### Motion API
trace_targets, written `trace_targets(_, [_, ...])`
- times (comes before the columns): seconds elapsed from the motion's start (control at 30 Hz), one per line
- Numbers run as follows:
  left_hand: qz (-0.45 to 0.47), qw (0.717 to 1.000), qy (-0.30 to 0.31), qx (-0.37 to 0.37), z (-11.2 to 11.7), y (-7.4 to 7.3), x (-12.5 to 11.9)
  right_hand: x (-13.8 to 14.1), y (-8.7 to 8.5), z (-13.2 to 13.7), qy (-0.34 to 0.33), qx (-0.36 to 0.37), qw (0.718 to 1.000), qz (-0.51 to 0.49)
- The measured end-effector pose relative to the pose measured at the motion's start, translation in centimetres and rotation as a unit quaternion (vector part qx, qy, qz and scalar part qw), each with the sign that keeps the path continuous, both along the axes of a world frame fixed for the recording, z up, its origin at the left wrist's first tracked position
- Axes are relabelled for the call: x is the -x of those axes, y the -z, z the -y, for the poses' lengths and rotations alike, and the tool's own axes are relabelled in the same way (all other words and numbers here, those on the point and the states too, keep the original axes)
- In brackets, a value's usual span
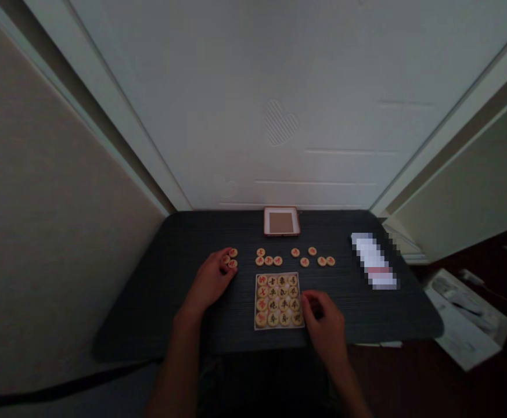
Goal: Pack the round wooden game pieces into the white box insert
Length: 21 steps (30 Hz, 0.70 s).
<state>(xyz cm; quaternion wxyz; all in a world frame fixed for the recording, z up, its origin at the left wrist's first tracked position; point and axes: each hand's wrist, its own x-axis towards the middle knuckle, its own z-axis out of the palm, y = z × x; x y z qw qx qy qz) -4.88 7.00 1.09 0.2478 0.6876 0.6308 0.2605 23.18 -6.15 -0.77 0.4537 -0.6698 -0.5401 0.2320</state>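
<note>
Near the table's left side, my left hand [212,280] has its thumb and fingers closed around a small group of round Chinese chess pieces [233,253] with red characters. A square, shallow white box [279,329] holds rows of pieces; red characters fill its left column, and black ones [284,305] fill the others. My right hand [326,319] is curled at the box's right edge, with thumb and finger pinched against its rim. Beyond the box lie several loose red-character pieces [269,261], some touching. More of them [304,262] spread out toward the right.
An open box lid [281,234] with a brown inside lies at the table's back edge, by a white door [236,116]. A blurred, pixelated phone-like object [374,261] rests on the right of the dark table [157,302]. On the floor, right, sits a white box [468,319].
</note>
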Motion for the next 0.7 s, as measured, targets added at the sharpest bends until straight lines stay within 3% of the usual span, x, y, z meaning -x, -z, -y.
trace_targets(0.17, [0.001, 1.0, 0.014, -0.004, 0.5, -0.3, 0.1, 0.0, 0.1, 0.0, -0.004, -0.005, 1.0, -0.002])
trace_targets(0.5, [0.002, 1.0, -0.002, -0.007, 0.2, 0.8, 0.5, 0.1, -0.3, 0.0, -0.001, -0.005, 1.0, 0.001])
trace_targets(0.7, [0.03, 0.999, 0.003, -0.009, 0.3, 0.6, 0.4, 0.0, 0.0, 0.0, -0.004, 0.004, 1.0, 0.0])
